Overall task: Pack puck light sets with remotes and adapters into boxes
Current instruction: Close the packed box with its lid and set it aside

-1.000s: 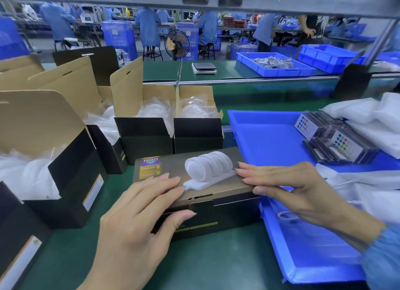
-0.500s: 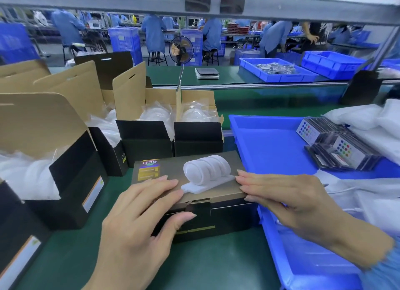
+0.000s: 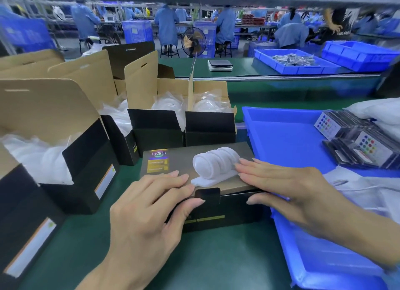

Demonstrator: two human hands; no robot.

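A closed dark box (image 3: 244, 153) with an RGB label and a white row of puck lights shown on its lid lies on the green belt in front of me. My left hand (image 3: 147, 207) presses flat on the lid's near left part, thumb against the front face. My right hand (image 3: 287, 188) lies flat on the lid's right end, fingertips touching the white puck shape, thumb on the front edge. The lid's tuck tab (image 3: 207, 194) sits between my thumbs. Bagged remotes (image 3: 355, 142) with coloured buttons are stacked in the blue tray (image 3: 281, 133) to the right.
Several open boxes with white bagged contents stand behind and left, among them one (image 3: 155, 127) just behind the closed box and a larger one (image 3: 86, 159) at left. White bags (image 3: 378, 110) lie at the tray's right. Far blue bins and workers are beyond the belt.
My right hand has slid left, further onto the lid, and its thumb now rests on the front edge. The left hand has stayed flat on the lid.
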